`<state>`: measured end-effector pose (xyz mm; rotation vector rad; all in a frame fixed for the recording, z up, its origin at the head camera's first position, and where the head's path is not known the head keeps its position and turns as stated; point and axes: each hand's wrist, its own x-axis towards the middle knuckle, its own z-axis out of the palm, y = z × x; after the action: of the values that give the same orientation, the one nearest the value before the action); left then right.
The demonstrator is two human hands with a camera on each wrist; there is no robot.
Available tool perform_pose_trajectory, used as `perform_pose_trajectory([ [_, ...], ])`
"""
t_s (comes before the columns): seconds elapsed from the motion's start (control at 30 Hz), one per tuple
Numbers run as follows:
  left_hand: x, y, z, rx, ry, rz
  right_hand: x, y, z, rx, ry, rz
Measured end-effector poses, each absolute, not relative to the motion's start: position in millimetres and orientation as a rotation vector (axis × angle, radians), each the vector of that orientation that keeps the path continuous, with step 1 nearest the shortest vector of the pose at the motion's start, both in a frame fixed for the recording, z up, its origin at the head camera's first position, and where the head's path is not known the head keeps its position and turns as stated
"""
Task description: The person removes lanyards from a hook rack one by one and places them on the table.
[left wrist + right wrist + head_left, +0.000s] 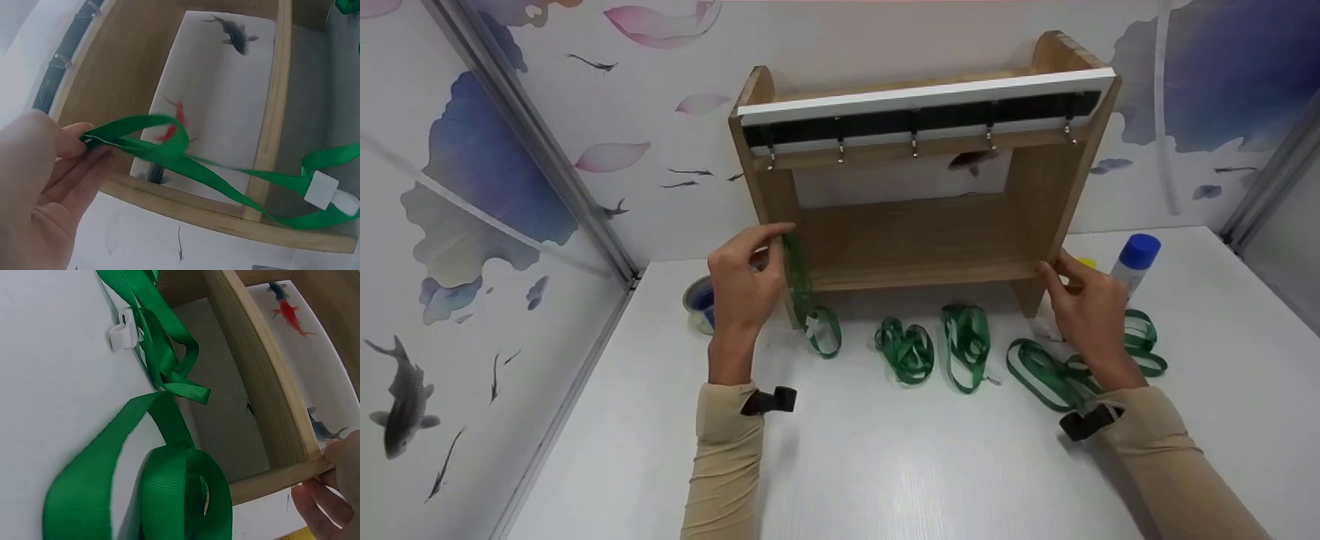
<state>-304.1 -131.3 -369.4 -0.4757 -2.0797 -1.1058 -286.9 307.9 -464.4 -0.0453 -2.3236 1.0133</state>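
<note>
My left hand [745, 283] pinches a green lanyard [211, 177] between thumb and fingers at the left side of a small wooden shelf [907, 236]. The ribbon hangs in front of that side, and its white plastic clip [322, 190] dangles low near the table. With thumb and fingers, my right hand [1091, 304] holds the right side panel's front edge at the lower board's height. Along the top front of the shelf runs a black strip [877, 124] with several metal hooks [915, 144], none of them carrying a lanyard.
Several bundled green lanyards lie on the white table [885, 465], two in front of the shelf [905, 351] and others by my right wrist [1046, 375]. A blue-capped bottle [1138, 255] stands at the right. Behind my left hand is a roll of tape [697, 300].
</note>
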Motion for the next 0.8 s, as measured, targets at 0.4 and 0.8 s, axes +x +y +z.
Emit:
perform_pose_trajectory([
  [0.4, -308.4, -133.8, -375.6, -0.53, -2.236, -1.242, -286.7, 307.1, -463.3, -0.056, -2.333, 1.034],
  [0.8, -293.9, -113.0, -411.0, -0.663, -2.856, -1.124, -285.6, 308.7, -464.8, -0.064, -2.343, 1.038],
])
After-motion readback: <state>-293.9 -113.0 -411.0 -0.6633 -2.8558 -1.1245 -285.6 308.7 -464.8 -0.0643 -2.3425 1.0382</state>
